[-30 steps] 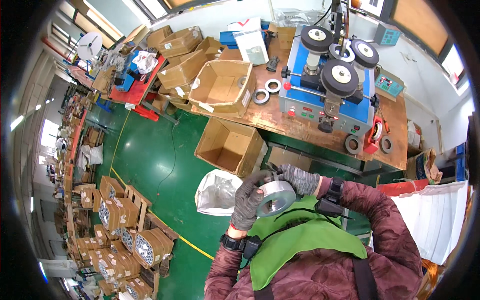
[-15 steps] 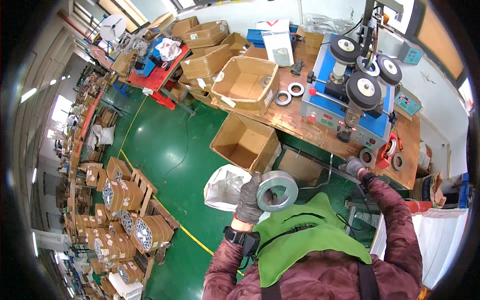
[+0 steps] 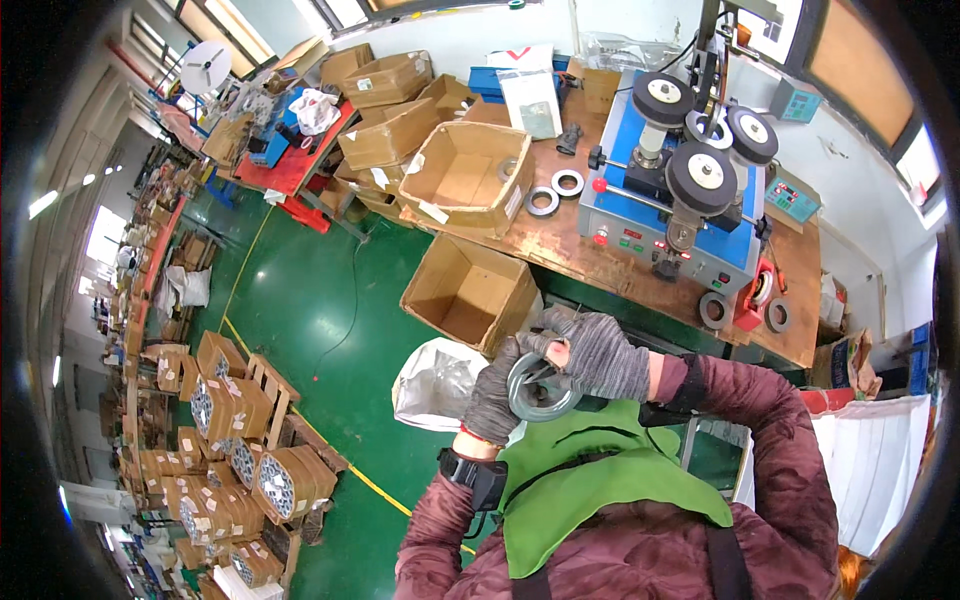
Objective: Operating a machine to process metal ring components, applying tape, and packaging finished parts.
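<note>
In front of my green apron (image 3: 600, 480) I hold a thick, glossy grey ring (image 3: 548, 402) with a round opening. My left hand (image 3: 490, 395), in a dark grey knit glove, is closed around its left side. From the right, my right hand (image 3: 606, 358), gloved alike with a bare fingertip showing, is closed at the ring's upper edge. Some of its fingers are hidden behind the ring and the other hand. Just beyond both hands stands an open cardboard box (image 3: 468, 295), beside a white bag (image 3: 435, 385) with clear plastic inside.
On the wooden bench (image 3: 560, 240) stands a blue machine (image 3: 670, 190) with black rubber wheels. Loose rings (image 3: 567, 183) and a red tape dispenser (image 3: 757, 293) lie near it. Another open carton (image 3: 465, 180) sits at the bench's left end. Boxed goods (image 3: 290, 480) stand on pallets at left.
My right hand has left the bench's front edge and come over to the ring. The ring has tipped and sits slightly lower between both hands. The view has shifted a little.
</note>
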`<move>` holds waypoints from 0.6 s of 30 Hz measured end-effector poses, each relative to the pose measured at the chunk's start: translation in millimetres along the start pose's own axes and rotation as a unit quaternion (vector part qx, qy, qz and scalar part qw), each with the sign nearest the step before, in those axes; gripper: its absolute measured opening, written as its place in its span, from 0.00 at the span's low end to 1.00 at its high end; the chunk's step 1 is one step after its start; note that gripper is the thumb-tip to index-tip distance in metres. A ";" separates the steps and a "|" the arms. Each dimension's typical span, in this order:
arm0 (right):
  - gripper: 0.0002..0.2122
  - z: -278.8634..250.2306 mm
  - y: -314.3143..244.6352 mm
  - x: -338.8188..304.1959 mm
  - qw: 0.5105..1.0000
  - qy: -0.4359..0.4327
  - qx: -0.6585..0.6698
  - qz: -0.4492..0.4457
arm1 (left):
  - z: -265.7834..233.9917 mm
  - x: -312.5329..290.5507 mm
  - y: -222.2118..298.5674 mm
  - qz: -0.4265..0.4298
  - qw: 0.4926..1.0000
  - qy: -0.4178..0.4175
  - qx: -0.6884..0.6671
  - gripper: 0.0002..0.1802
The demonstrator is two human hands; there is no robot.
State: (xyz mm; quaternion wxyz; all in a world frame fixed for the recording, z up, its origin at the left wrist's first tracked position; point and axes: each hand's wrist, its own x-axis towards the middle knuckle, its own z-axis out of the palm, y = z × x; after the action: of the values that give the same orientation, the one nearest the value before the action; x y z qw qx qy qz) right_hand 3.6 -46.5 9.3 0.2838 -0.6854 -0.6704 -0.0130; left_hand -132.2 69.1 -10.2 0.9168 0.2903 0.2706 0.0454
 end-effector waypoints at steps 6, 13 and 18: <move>0.13 -17.2 -8.0 -3.8 0.992 -0.029 0.102 -0.072 | -8.4 -6.6 2.3 -0.052 0.995 -0.051 -0.061 0.28; 0.15 -14.7 -6.8 -8.6 0.966 0.079 0.004 -0.245 | -12.0 -11.6 -4.7 0.046 0.987 -0.014 0.151 0.25; 0.18 -56.7 -17.2 -1.1 0.975 0.092 0.133 -0.153 | -13.9 -8.4 -13.1 0.057 0.983 0.014 0.176 0.24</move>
State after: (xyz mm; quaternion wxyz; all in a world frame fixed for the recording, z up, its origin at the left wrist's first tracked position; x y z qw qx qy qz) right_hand 8.1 -71.6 62.8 0.4273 -0.5267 -0.7343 -0.0297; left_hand -147.5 63.2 -23.1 0.8433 0.4613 0.2706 0.0534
